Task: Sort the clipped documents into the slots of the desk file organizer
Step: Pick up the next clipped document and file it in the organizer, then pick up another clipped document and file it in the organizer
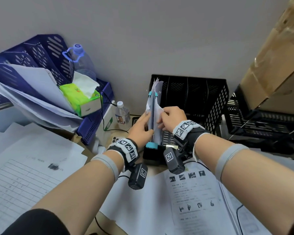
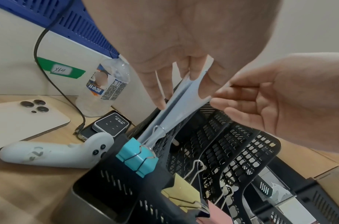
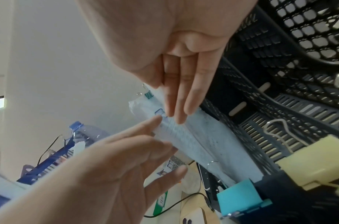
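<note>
A black perforated file organizer stands against the wall. A bundle of clipped documents stands upright in its leftmost slot. A teal binder clip sits at the near end and more teal clips near the top. My left hand holds the sheets from the left. My right hand pinches them from the right. A yellow clip and a pink clip lie in neighbouring slots.
Blue trays with papers, a tissue box and bottles stand at the left. A phone, a white controller and a power bank lie beside the organizer. Loose sheets cover the desk. Black crates and a cardboard box stand at the right.
</note>
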A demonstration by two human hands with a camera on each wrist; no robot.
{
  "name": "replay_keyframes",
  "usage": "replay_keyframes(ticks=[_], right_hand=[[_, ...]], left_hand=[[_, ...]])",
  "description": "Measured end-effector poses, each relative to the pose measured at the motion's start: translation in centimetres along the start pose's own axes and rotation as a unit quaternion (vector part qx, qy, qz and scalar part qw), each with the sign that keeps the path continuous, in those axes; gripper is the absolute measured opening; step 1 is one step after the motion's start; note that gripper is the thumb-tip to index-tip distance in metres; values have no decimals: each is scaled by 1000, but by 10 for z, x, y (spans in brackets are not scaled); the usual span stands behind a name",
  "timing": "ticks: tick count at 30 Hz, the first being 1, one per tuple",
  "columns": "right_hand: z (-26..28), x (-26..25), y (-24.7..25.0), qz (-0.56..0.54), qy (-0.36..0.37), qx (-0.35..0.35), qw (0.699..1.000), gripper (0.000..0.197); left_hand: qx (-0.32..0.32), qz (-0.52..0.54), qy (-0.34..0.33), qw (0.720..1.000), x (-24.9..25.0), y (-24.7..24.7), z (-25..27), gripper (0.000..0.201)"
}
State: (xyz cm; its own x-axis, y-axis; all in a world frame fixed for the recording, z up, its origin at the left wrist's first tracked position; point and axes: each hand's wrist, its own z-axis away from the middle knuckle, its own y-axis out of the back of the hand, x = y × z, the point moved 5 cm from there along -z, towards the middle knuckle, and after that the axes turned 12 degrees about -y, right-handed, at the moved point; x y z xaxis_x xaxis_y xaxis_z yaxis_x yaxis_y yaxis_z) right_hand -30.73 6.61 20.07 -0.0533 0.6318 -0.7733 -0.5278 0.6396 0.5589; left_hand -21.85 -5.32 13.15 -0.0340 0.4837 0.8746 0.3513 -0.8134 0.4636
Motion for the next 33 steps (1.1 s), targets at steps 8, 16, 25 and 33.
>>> replay_keyframes(ticks=[8,16,25,33], right_hand=[[26,68,17,-40,-99,-57,993,14],[84,245,39,-71,-328,-46,941,12],[108,325,28,135,-346,-11,928,57],[100,327,24,133,-312,-81,937,31]], left_hand=[[47,73,49,995,37,-11,32,24],[-209,63,329,918,-31,-121,104,17],[-159,16,360,919,-67,-151,121,41],[-132,30,309,941,-70,-157,125,16]])
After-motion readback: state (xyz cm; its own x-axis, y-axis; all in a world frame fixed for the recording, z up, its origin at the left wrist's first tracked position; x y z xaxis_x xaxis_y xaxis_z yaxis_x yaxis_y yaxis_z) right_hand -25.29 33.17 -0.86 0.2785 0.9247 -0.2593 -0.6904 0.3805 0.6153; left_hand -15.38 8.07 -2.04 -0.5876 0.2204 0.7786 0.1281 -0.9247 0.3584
